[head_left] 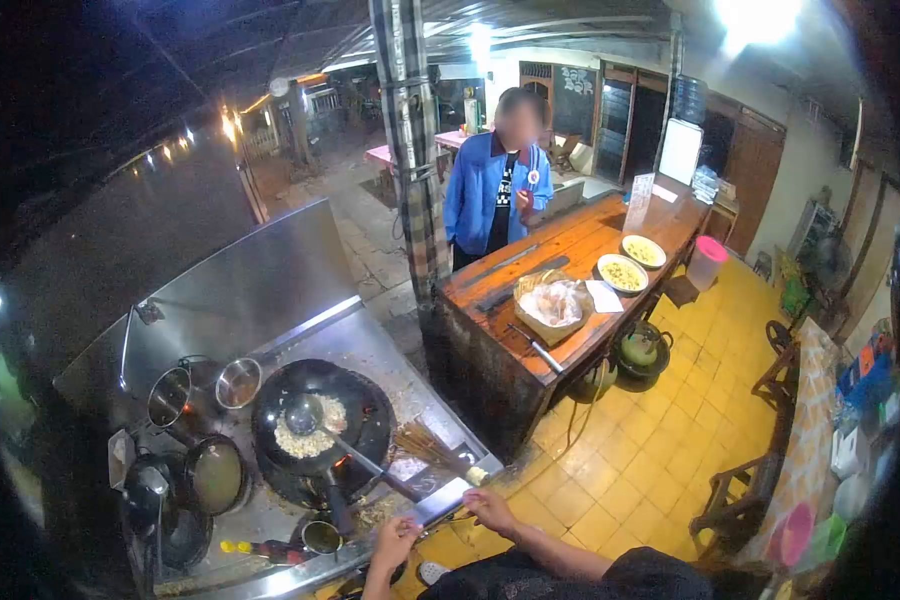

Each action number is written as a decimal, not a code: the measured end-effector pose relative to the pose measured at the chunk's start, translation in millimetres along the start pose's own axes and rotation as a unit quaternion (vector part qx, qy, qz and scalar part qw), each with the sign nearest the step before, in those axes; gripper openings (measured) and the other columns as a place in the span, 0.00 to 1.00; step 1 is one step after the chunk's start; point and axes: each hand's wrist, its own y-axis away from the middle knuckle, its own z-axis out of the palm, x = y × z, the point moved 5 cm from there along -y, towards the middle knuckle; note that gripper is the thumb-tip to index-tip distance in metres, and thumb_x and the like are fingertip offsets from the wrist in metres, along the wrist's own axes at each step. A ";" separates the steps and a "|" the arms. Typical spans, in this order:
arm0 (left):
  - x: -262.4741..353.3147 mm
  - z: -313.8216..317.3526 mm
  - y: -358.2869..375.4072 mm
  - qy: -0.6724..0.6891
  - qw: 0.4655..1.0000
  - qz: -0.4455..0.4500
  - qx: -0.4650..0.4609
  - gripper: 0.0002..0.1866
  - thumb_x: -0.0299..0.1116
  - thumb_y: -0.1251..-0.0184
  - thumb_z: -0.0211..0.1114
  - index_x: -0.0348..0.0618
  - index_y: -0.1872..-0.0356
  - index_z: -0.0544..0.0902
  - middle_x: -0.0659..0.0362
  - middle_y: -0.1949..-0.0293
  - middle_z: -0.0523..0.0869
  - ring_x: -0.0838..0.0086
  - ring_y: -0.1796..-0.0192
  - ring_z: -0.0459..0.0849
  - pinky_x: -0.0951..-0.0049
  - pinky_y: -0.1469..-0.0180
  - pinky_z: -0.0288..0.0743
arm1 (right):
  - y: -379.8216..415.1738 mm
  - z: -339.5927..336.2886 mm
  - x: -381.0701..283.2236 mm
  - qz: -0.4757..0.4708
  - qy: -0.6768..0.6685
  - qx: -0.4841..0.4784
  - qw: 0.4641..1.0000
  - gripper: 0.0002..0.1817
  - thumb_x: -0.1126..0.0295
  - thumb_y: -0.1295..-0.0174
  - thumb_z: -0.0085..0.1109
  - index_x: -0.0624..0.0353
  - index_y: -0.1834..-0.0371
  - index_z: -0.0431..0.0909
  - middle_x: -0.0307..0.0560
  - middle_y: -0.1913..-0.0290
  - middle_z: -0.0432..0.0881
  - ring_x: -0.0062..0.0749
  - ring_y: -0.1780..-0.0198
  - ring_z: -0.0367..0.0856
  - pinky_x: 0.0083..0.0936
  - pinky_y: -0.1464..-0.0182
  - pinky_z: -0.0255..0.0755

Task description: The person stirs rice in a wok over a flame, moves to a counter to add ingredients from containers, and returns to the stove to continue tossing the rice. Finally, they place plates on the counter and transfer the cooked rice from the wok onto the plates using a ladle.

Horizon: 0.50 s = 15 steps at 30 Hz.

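My left hand [397, 542] is at the front edge of the steel stove counter [280, 578], its fingers curled, what they hold too small to make out. My right hand [490, 510] is just right of it, fingers bent near the counter's corner, close to the handle end of a bundled brush [430, 445]. Ahead of both hands, a black wok [275, 400] holds pale chopped food [300, 440]. A ladle [305, 412] rests in the wok, its long handle pointing towards my hands.
Pots [218, 478] and a bottle [275, 551] stand left on the stove. Beyond a post [410, 150], a person in a blue jacket [482, 190] stands behind a wooden counter [500, 290] bearing two plates of food [622, 274] and a basket [550, 325].
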 end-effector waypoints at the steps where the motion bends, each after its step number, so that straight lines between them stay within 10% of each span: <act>1: 8.7 11.3 -0.4 0.026 0.999 -0.019 -0.013 0.17 0.34 0.45 0.66 0.37 0.56 0.78 0.56 0.65 0.83 0.75 0.61 0.80 0.75 0.58 0.74 | -0.6 -11.4 1.2 0.001 0.000 0.000 1.000 0.15 0.64 0.39 0.55 0.62 0.54 0.73 0.41 0.66 0.78 0.25 0.68 0.80 0.22 0.73 0.76; 9: 47.1 163.0 -34.3 0.024 0.992 0.024 -0.125 0.20 0.36 0.43 0.65 0.36 0.51 0.75 0.56 0.61 0.81 0.75 0.60 0.80 0.75 0.58 0.73 | 16.6 -149.2 43.1 0.144 0.047 -0.038 0.988 0.18 0.64 0.39 0.52 0.61 0.48 0.71 0.45 0.57 0.78 0.29 0.68 0.80 0.21 0.71 0.73; 15: 123.1 283.6 -24.4 -0.111 0.946 0.059 -0.299 0.26 0.46 0.43 0.63 0.37 0.50 0.74 0.53 0.61 0.82 0.73 0.61 0.81 0.73 0.57 0.74 | 56.3 -294.0 98.8 0.188 0.010 0.129 0.974 0.17 0.66 0.41 0.53 0.64 0.51 0.72 0.49 0.64 0.78 0.31 0.72 0.79 0.26 0.74 0.74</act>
